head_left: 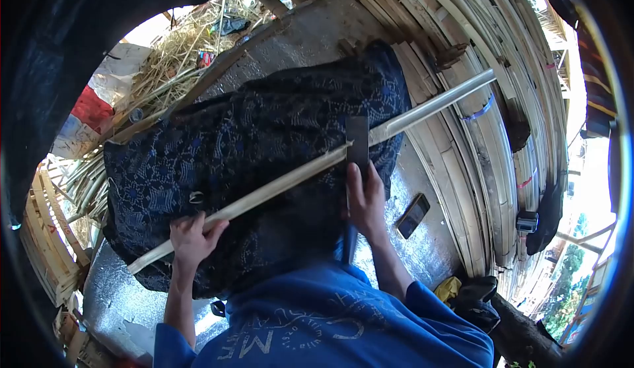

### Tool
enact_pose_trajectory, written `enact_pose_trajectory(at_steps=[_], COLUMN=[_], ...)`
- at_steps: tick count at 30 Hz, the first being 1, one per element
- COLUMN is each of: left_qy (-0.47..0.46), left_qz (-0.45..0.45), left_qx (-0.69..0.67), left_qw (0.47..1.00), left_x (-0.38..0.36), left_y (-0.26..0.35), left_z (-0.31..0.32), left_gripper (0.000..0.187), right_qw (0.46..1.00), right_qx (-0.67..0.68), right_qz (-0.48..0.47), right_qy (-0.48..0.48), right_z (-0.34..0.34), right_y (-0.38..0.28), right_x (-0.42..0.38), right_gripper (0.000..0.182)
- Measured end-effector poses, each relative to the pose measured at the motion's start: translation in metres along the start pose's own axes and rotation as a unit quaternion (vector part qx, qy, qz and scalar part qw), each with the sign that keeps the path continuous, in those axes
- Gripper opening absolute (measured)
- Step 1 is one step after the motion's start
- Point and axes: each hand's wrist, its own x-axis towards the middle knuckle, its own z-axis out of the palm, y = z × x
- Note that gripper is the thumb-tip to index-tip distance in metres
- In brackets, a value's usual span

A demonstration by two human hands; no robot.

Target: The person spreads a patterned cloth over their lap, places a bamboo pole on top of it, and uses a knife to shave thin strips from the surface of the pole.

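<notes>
A long pale bamboo strip (284,182) slants across my lap, from low on the left up to the far right. It lies over a dark blue patterned cloth (218,140) covering my legs. Near the strip's lower end, my left hand (193,239) is closed around it. My right hand (366,206) grips a knife with a broad, dark, square-ended blade (357,140). The blade crosses the strip right of its middle and touches it, with a small raised sliver at that spot. Its handle is mostly hidden by my right hand.
A phone (413,215) lies on the silvery floor sheet (436,246) beside my right forearm. Long stacked bamboo strips (456,190) curve along the right side. Straw-like shavings (175,64) pile up at the upper left. A dark bag (479,305) sits at lower right.
</notes>
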Motion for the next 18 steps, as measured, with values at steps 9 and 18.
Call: enact_pose_trajectory(at_steps=[9, 18], left_qy=[0.015, 0.015], left_qz=[0.011, 0.015], left_qx=[-0.008, -0.013], left_qw=[1.0, 1.0], left_x=[0.001, -0.003], left_y=[0.003, 0.003], left_z=[-0.002, -0.001], left_gripper=[0.045, 0.045], right_qw=[0.973, 0.98], right_qx=[0.161, 0.161], right_qz=[-0.009, 0.023], right_qy=[0.167, 0.117], right_z=[-0.084, -0.089], right_y=[0.002, -0.015], right_x=[0.027, 0.02], right_gripper=[0.03, 0.034])
